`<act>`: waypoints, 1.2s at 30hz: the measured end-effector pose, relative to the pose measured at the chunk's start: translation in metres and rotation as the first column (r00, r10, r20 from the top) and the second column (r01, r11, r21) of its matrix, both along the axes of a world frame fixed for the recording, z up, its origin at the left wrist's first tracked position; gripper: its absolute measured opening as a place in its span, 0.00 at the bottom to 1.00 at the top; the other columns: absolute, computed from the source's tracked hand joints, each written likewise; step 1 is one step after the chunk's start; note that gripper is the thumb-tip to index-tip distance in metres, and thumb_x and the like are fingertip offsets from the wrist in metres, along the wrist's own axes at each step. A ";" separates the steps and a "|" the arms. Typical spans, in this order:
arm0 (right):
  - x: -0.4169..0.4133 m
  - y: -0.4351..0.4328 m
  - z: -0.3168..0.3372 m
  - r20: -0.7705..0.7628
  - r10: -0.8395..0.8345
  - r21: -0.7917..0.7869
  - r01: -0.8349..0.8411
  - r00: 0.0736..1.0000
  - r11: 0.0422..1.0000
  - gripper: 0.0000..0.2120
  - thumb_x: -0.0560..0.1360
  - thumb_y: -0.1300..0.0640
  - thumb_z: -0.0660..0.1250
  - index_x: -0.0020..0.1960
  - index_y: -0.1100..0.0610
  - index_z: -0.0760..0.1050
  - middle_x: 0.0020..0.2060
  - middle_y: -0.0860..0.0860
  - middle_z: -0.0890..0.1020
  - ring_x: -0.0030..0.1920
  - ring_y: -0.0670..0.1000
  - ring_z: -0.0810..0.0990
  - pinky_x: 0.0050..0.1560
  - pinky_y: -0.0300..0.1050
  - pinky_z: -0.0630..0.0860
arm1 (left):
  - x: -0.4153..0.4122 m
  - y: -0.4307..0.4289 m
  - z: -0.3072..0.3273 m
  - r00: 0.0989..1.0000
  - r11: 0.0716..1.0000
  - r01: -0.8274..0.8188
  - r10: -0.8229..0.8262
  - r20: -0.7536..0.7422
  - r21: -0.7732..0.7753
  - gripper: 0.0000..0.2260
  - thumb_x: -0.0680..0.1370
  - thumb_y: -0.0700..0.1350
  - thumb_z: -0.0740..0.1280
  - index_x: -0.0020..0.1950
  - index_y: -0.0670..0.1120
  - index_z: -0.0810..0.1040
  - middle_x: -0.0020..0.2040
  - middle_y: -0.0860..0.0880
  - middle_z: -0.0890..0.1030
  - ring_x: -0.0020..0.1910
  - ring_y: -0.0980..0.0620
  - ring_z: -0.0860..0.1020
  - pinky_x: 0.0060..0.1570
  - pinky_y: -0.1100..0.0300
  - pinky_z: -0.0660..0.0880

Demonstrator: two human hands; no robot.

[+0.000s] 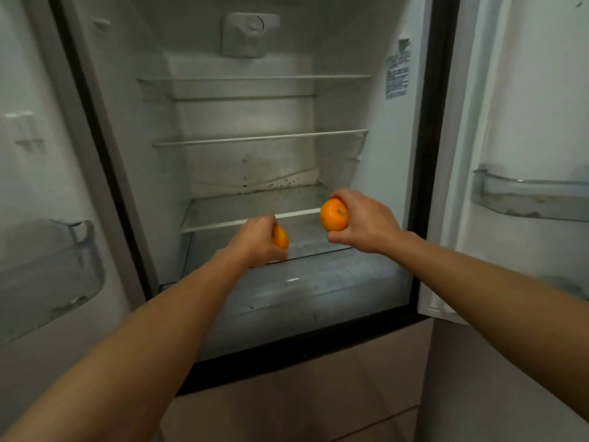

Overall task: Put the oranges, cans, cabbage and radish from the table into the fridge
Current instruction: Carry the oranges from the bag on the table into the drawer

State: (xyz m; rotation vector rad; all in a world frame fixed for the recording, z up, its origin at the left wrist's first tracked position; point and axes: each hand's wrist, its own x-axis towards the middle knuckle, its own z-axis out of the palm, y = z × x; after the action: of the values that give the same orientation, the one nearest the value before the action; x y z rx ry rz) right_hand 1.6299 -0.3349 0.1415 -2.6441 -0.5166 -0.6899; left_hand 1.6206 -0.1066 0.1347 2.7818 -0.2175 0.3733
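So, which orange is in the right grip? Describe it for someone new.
At the open fridge, find the right end of the third glass shelf down. The right grip holds the orange in front of it. Unlike the other orange, mostly hidden behind the left grip, it sits higher and shows nearly its whole face.

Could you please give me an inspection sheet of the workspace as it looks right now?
Surface: lowest glass shelf of the open fridge, dark specks at its rear.
Job's things: one orange in the left hand, a second orange in the right hand; cans, cabbage, radish not in view.
Clutter: nothing seen.
Grippers: each hand grips its orange in front of the lowest shelf.
Cables: nothing seen.
Surroundings: left door bin and right door bin on open doors; label on the right inner wall.
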 end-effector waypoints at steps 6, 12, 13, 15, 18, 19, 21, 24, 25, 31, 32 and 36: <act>0.096 0.034 0.001 -0.408 -0.006 -0.414 -0.179 0.913 0.892 0.33 0.59 0.41 0.78 0.60 0.48 0.71 0.54 0.50 0.78 0.49 0.53 0.77 0.49 0.51 0.78 | 0.066 0.019 -0.014 0.971 0.973 0.026 0.030 -0.236 0.231 0.26 0.65 0.52 0.77 0.60 0.48 0.74 0.56 0.47 0.76 0.52 0.47 0.76 0.49 0.54 0.75; 0.179 0.085 -0.022 -0.569 -0.080 -0.592 -0.341 0.818 0.730 0.33 0.62 0.42 0.78 0.60 0.55 0.71 0.45 0.52 0.79 0.42 0.54 0.83 0.44 0.50 0.81 | 0.128 0.015 -0.027 0.920 0.922 0.028 0.127 -0.371 0.386 0.25 0.66 0.53 0.77 0.58 0.47 0.74 0.56 0.46 0.78 0.51 0.46 0.76 0.45 0.56 0.73; 0.190 0.093 -0.027 -0.565 -0.082 -0.613 -0.351 0.821 0.708 0.32 0.62 0.42 0.77 0.59 0.55 0.71 0.42 0.52 0.78 0.40 0.54 0.83 0.43 0.50 0.81 | 0.138 0.013 -0.029 0.912 0.922 0.026 0.137 -0.387 0.387 0.26 0.66 0.53 0.77 0.59 0.47 0.73 0.56 0.46 0.77 0.51 0.46 0.76 0.44 0.56 0.72; 0.208 0.108 -0.037 -0.563 -0.083 -0.640 -0.370 0.822 0.674 0.32 0.61 0.40 0.77 0.58 0.55 0.72 0.39 0.53 0.79 0.38 0.53 0.83 0.39 0.48 0.80 | 0.153 0.010 -0.035 0.890 0.925 0.013 0.162 -0.427 0.379 0.26 0.67 0.52 0.77 0.60 0.46 0.72 0.56 0.46 0.77 0.51 0.46 0.76 0.44 0.56 0.71; 0.226 0.122 -0.052 -0.576 -0.081 -0.665 -0.409 0.814 0.625 0.29 0.62 0.42 0.77 0.55 0.57 0.74 0.34 0.54 0.80 0.36 0.55 0.82 0.38 0.46 0.79 | 0.168 0.009 -0.047 0.852 0.926 0.016 0.184 -0.490 0.376 0.26 0.68 0.51 0.76 0.61 0.45 0.71 0.57 0.45 0.76 0.51 0.46 0.76 0.45 0.57 0.72; 0.229 0.124 -0.056 -0.575 -0.075 -0.673 -0.419 0.815 0.609 0.28 0.62 0.42 0.77 0.54 0.57 0.74 0.34 0.54 0.80 0.37 0.55 0.82 0.40 0.47 0.80 | 0.171 0.010 -0.051 0.843 0.926 0.020 0.187 -0.504 0.378 0.26 0.68 0.51 0.76 0.62 0.45 0.71 0.58 0.45 0.76 0.53 0.45 0.77 0.45 0.57 0.72; 0.233 0.124 -0.064 -0.576 -0.054 -0.678 -0.441 0.816 0.588 0.30 0.62 0.42 0.77 0.56 0.56 0.72 0.38 0.54 0.81 0.37 0.55 0.82 0.42 0.48 0.80 | 0.174 0.014 -0.059 0.822 0.922 0.020 0.205 -0.531 0.387 0.26 0.69 0.50 0.75 0.63 0.45 0.71 0.58 0.44 0.76 0.53 0.45 0.76 0.45 0.56 0.73; 0.236 0.121 -0.070 -0.592 -0.004 -0.655 -0.478 0.806 0.585 0.37 0.62 0.43 0.78 0.65 0.54 0.67 0.52 0.55 0.80 0.41 0.55 0.82 0.41 0.49 0.80 | 0.175 0.021 -0.065 0.793 0.917 0.003 0.241 -0.560 0.399 0.28 0.69 0.51 0.75 0.65 0.46 0.70 0.59 0.44 0.75 0.53 0.46 0.76 0.47 0.55 0.75; 0.237 0.120 -0.070 -0.601 0.005 -0.643 -0.488 0.799 0.590 0.40 0.62 0.43 0.79 0.67 0.53 0.65 0.55 0.55 0.78 0.44 0.55 0.82 0.43 0.50 0.81 | 0.174 0.023 -0.065 0.791 0.915 -0.002 0.248 -0.559 0.403 0.28 0.69 0.51 0.75 0.65 0.46 0.70 0.59 0.44 0.75 0.54 0.45 0.76 0.49 0.55 0.75; 0.218 0.101 -0.045 -0.589 0.009 -0.586 -0.435 0.808 0.684 0.42 0.67 0.48 0.77 0.74 0.54 0.60 0.65 0.56 0.73 0.59 0.57 0.76 0.56 0.51 0.77 | 0.160 0.028 -0.049 0.844 0.905 -0.012 0.237 -0.481 0.425 0.24 0.73 0.48 0.72 0.66 0.42 0.71 0.61 0.41 0.75 0.57 0.43 0.75 0.54 0.52 0.75; 0.210 0.096 -0.039 -0.566 0.022 -0.580 -0.417 0.824 0.700 0.39 0.69 0.48 0.76 0.74 0.54 0.62 0.65 0.56 0.73 0.61 0.57 0.74 0.57 0.49 0.74 | 0.156 0.030 -0.044 0.862 0.909 -0.018 0.225 -0.454 0.416 0.23 0.74 0.48 0.71 0.66 0.42 0.71 0.61 0.42 0.75 0.57 0.43 0.76 0.54 0.52 0.75; 0.175 0.074 -0.019 -0.482 0.061 -0.527 -0.345 0.874 0.777 0.31 0.73 0.46 0.71 0.72 0.53 0.66 0.63 0.55 0.74 0.61 0.57 0.74 0.55 0.47 0.71 | 0.133 0.032 -0.027 0.937 0.912 -0.029 0.167 -0.308 0.408 0.18 0.76 0.49 0.69 0.62 0.43 0.74 0.58 0.42 0.77 0.54 0.43 0.76 0.53 0.51 0.76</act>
State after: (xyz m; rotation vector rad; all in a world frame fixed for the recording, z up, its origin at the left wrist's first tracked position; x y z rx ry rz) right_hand 1.8052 -0.2605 0.1229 -3.1007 -1.0059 0.2125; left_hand 1.7537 -0.0750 0.1075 3.2076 -0.0732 -0.1524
